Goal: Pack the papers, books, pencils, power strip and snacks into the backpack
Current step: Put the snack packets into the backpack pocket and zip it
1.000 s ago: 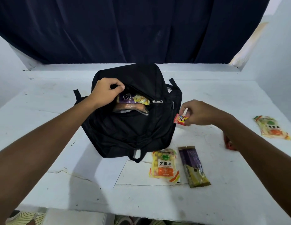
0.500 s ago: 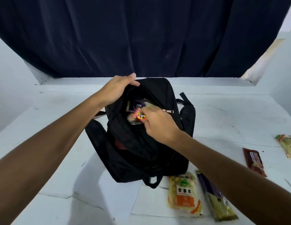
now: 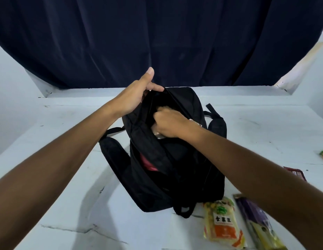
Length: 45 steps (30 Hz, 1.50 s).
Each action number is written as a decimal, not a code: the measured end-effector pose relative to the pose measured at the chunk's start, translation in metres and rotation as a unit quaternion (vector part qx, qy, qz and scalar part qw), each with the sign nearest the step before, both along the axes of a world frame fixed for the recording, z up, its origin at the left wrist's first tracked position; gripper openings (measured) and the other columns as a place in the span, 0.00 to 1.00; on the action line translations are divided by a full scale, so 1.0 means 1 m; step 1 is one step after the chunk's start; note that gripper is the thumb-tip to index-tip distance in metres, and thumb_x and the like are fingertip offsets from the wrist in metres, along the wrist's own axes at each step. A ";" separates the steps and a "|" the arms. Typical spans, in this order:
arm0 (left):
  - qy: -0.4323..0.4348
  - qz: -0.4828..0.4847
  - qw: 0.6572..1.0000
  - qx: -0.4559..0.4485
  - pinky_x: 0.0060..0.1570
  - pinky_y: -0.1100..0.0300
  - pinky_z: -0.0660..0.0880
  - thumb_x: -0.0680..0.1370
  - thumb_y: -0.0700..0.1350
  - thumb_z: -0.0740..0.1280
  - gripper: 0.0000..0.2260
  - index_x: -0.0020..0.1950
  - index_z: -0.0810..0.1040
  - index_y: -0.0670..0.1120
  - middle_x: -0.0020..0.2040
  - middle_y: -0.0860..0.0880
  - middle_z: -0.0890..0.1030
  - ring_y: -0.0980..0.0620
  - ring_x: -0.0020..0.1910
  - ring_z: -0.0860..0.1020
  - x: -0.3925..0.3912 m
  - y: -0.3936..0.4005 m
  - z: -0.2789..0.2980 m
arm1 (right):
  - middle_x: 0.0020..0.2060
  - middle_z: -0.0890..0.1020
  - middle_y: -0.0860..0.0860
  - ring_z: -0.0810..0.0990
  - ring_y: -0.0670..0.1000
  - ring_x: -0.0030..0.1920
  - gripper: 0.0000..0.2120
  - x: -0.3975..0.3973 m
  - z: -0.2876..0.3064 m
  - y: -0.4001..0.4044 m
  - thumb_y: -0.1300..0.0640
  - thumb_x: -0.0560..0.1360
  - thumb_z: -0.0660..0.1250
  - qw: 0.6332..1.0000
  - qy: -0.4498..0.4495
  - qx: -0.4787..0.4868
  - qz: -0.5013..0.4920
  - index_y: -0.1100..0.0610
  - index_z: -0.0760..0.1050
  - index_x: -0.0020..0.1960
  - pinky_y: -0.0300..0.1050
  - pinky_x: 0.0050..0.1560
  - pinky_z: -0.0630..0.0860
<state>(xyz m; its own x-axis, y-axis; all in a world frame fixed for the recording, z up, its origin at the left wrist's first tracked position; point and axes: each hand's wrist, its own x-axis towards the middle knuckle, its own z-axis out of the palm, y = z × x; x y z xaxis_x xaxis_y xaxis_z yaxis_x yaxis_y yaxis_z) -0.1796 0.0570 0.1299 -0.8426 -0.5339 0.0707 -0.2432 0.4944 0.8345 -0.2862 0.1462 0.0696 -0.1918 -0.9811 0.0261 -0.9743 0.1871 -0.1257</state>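
Gripping backpack (image 3: 175,168) rim, left hand (image 3: 134,95); right hand (image 3: 168,123) inside opening.

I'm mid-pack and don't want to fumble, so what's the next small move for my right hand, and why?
Probably draw the right hand out of the backpack and reach for the yellow snack pack lying beside its near edge. The right hand's fingers are buried in the opening that the left hand holds wide, and whether they grip anything is hidden. Several snacks lie unpacked on the table.
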 end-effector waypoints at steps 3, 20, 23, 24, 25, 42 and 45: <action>0.006 0.009 1.000 0.007 0.70 0.52 0.66 0.76 0.71 0.42 0.35 0.56 0.83 0.55 0.58 0.54 0.81 0.58 0.59 0.76 0.001 0.006 -0.006 | 0.52 0.79 0.54 0.78 0.57 0.54 0.19 -0.003 0.014 0.042 0.51 0.66 0.59 0.991 -0.125 -0.043 0.028 0.57 0.80 0.51 0.51 0.54 0.75; -0.007 0.105 0.994 0.034 0.73 0.45 0.59 0.68 0.79 0.45 0.37 0.52 0.84 0.59 0.73 0.48 0.71 0.49 0.72 0.68 0.014 0.045 -0.036 | 0.45 0.82 0.52 0.77 0.52 0.37 0.12 0.036 -0.075 0.206 0.57 0.70 0.73 0.953 0.144 0.231 0.133 0.58 0.76 0.51 0.42 0.32 0.69; -0.010 0.108 0.994 0.033 0.74 0.45 0.58 0.67 0.80 0.45 0.38 0.52 0.84 0.59 0.73 0.49 0.70 0.50 0.73 0.67 0.014 0.046 -0.036 | 0.38 0.78 0.52 0.74 0.51 0.33 0.05 0.032 -0.070 0.208 0.67 0.72 0.63 0.955 0.134 0.219 0.151 0.58 0.73 0.42 0.41 0.30 0.67; -0.013 0.109 0.993 0.034 0.74 0.45 0.58 0.67 0.80 0.45 0.38 0.53 0.84 0.59 0.73 0.49 0.70 0.50 0.73 0.67 0.014 0.046 -0.037 | 0.36 0.75 0.52 0.73 0.51 0.32 0.06 0.029 -0.066 0.207 0.67 0.71 0.64 0.954 0.109 0.236 0.151 0.58 0.71 0.39 0.40 0.29 0.65; -0.016 0.110 0.993 0.034 0.74 0.45 0.58 0.67 0.80 0.45 0.38 0.53 0.84 0.59 0.73 0.49 0.71 0.50 0.73 0.67 0.014 0.045 -0.037 | 0.36 0.76 0.53 0.75 0.51 0.33 0.05 0.026 -0.062 0.203 0.66 0.70 0.65 0.952 0.071 0.263 0.143 0.58 0.71 0.39 0.40 0.28 0.65; -0.076 0.066 0.995 -0.018 0.73 0.50 0.60 0.77 0.72 0.39 0.37 0.60 0.82 0.55 0.67 0.51 0.77 0.50 0.65 0.74 0.013 0.033 0.010 | 0.60 0.77 0.55 0.77 0.59 0.58 0.26 0.009 -0.004 0.088 0.64 0.73 0.63 0.986 -0.036 -0.165 -0.011 0.50 0.71 0.69 0.52 0.52 0.75; -0.078 0.067 0.994 -0.032 0.69 0.57 0.60 0.78 0.69 0.38 0.37 0.62 0.81 0.54 0.68 0.51 0.75 0.50 0.66 0.73 0.011 0.031 0.018 | 0.53 0.79 0.58 0.79 0.60 0.53 0.25 0.020 -0.016 0.048 0.62 0.70 0.69 0.984 0.111 -0.137 -0.032 0.58 0.70 0.66 0.50 0.44 0.76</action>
<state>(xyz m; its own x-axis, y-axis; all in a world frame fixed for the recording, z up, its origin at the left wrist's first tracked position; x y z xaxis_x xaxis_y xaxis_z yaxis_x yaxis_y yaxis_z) -0.1686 0.0879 0.1481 -0.7674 -0.6409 -0.0174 -0.4345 0.4999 0.7492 -0.2666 0.1938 0.0539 -0.2130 -0.9175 0.3359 -0.9705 0.2384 0.0355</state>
